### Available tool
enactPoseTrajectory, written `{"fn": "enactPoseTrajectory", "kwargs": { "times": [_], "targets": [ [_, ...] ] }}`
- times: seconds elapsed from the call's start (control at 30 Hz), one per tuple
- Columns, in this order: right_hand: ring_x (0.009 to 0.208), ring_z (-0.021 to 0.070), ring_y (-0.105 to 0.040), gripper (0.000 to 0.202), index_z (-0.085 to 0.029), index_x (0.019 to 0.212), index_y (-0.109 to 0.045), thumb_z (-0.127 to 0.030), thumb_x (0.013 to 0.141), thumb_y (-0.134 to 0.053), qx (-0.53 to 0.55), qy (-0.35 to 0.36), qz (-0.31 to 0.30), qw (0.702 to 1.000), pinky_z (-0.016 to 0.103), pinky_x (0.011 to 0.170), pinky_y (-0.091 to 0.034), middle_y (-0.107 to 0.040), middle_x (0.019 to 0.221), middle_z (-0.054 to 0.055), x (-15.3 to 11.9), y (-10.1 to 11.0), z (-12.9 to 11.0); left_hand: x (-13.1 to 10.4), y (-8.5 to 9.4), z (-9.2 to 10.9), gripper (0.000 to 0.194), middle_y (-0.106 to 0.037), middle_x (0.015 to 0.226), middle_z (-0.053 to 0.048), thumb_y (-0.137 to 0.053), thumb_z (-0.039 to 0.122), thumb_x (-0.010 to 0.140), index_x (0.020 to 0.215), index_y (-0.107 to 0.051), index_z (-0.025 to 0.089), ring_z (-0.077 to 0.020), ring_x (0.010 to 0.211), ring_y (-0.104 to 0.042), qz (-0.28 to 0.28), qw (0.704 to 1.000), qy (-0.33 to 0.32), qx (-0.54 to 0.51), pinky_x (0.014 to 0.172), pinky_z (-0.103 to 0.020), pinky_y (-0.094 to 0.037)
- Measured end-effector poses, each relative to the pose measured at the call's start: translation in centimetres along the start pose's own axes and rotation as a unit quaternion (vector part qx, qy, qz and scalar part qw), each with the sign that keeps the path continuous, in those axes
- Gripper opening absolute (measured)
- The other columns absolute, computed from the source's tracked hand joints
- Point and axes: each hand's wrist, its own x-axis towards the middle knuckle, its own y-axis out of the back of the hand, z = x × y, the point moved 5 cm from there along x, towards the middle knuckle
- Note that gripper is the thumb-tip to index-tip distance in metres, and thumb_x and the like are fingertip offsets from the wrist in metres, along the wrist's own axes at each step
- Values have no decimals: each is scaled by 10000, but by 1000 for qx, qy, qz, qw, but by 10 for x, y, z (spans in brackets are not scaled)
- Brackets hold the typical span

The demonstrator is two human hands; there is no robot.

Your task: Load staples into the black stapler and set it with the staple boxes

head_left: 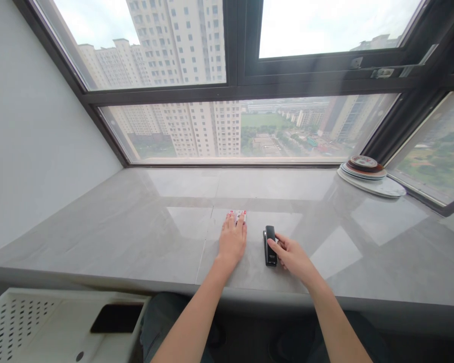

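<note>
My left hand (pixel 232 239) lies palm down on the grey counter. Its outstretched fingers rest over a small red-and-white box (pixel 242 216), partly covering it. To the right, a black stapler (pixel 271 249) lies lengthwise on the counter, one end pointing toward the window. My right hand (pixel 289 254) grips it from the right side, thumb on top and fingers curled by its edge. Some fingertips of this hand are hidden. A short gap of bare stone separates the box from the stapler.
A stack of plates or round mats (pixel 371 186) stands in the far right corner by the window. The counter (pixel 109 237) ends at a front edge before my legs. Below left, a white perforated basket (pixel 66 315) holds a dark flat object (pixel 117 318).
</note>
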Motion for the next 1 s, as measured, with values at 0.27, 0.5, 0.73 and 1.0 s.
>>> {"fn": "enactPoseTrajectory", "kwargs": {
  "times": [0.27, 0.5, 0.73, 1.0],
  "targets": [
    [487, 128, -547, 600, -208, 1403, -580, -595, 949, -526, 96, 0, -28, 995, 233, 402, -492, -502, 682, -45, -1, -69, -18, -58, 32, -7, 459, -386, 1608, -106, -358, 282, 1066, 1524, -398, 289, -279, 1535, -297, 5, 1000, 6, -15, 1197, -530, -382],
    [545, 146, -570, 438, -230, 1314, -613, -505, 1022, -436, 85, 81, -90, 989, 248, 465, -496, -562, 712, -17, 18, -164, -71, -69, 68, -80, 465, -406, 1587, -115, -356, 241, 1058, 1520, -398, 278, -273, 1507, -352, 24, 999, 30, -14, 1163, -544, -429],
    [816, 207, -648, 385, -273, 1363, -589, -393, 1049, -400, 54, 125, -114, 984, 363, 780, -549, -682, 866, 26, 39, -206, -105, -58, 90, -137, 448, -436, 1563, -100, -322, 278, 1073, 1506, -434, 264, -240, 1498, -365, 30, 999, 44, -9, 1203, -498, -386],
    [915, 225, -653, 422, -277, 1403, -567, -442, 1049, -407, 54, 121, -116, 984, 367, 845, -523, -698, 966, 51, 44, -215, -104, -52, 91, -151, 447, -476, 1539, -80, -309, 296, 1072, 1486, -478, 276, -231, 1484, -386, 28, 998, 43, -31, 1215, -477, -363]
  ]
}}
